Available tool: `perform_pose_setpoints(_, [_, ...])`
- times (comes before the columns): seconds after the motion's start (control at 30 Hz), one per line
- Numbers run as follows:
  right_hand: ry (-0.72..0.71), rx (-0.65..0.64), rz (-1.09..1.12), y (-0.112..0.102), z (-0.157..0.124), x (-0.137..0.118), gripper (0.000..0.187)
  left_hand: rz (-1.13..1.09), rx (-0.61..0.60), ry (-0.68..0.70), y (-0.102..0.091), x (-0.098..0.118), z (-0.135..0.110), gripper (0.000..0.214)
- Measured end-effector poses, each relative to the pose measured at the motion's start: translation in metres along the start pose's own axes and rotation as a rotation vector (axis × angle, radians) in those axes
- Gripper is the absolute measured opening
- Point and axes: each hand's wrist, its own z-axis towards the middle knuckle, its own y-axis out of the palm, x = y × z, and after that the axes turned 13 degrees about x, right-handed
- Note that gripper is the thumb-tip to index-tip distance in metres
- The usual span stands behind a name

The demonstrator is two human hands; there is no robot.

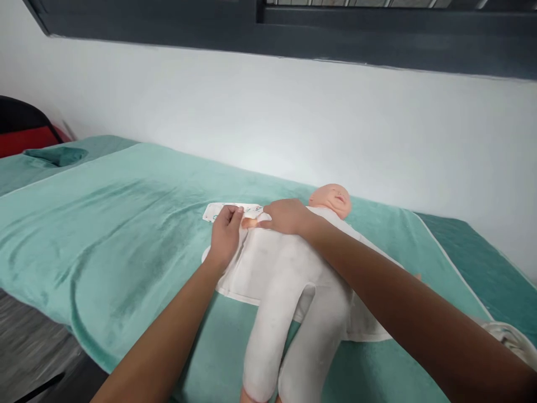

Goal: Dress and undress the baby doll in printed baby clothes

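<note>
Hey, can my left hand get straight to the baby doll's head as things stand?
Probably not straight across: the right hand lies between the left hand and the baby doll's head. The head itself looks uncovered, so going around might work.

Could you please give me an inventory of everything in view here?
doll: one, pinkish head, white torso and legs, lying on the blanket
garment: one, white, spread beneath the doll
patterned cloth: one, white with printed marks, beside the left hand
blanket: one, light green, under everything
cover: count unclear, darker green, beyond the blanket's sides
crumpled cloth: one, dark green, far left
chair-like object: one, red and black, left edge
wall: one, white, behind
window frame: one, dark grey, top
floor: visible patch, grey, lower left
left hand: one, bare, beside the doll's hand
right hand: one, bare, over the doll's arm
</note>
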Motion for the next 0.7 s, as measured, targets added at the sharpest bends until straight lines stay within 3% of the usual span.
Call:
perform_pose_setpoints(0.1, [0.015, -0.026, -0.048, 0.003, 0.005, -0.004, 0.046, -0.125, -0.219, -0.1, 0.005, 0.007, -0.01, 0.025])
perform_pose_setpoints(0.23, [0.031, -0.013, -0.077, 0.009, 0.017, -0.008, 0.023, -0.243, -0.403, -0.248, 0.012, 0.014, -0.019, 0.022])
perform_pose_setpoints(0.3, [0.034, -0.014, -0.056, 0.009, 0.021, -0.008, 0.018, -0.233, -0.424, -0.242, 0.014, 0.013, -0.02, 0.021])
perform_pose_setpoints(0.4, [0.043, 0.051, -0.011, 0.003, 0.01, -0.003, 0.022, -0.182, -0.348, -0.187, 0.014, 0.007, -0.017, 0.028])
perform_pose_setpoints(0.47, [0.087, 0.261, 0.094, 0.0, -0.013, 0.004, 0.024, -0.109, -0.274, -0.14, 0.014, 0.002, -0.014, 0.028])
perform_pose_setpoints(0.5, [0.135, 0.427, 0.174, -0.001, -0.029, 0.008, 0.025, -0.068, -0.235, -0.121, 0.014, 0.0, -0.012, 0.024])
perform_pose_setpoints(0.6, [0.405, 0.894, 0.27, 0.005, -0.088, 0.021, 0.026, 0.034, -0.153, -0.093, 0.012, -0.005, -0.007, 0.019])
perform_pose_setpoints(0.63, [0.513, 0.985, 0.248, 0.01, -0.109, 0.024, 0.026, 0.054, -0.145, -0.079, 0.012, -0.005, -0.006, 0.02])
perform_pose_setpoints(0.7, [0.711, 1.038, 0.27, 0.022, -0.144, 0.03, 0.027, 0.073, -0.138, -0.044, 0.012, -0.005, -0.006, 0.023])
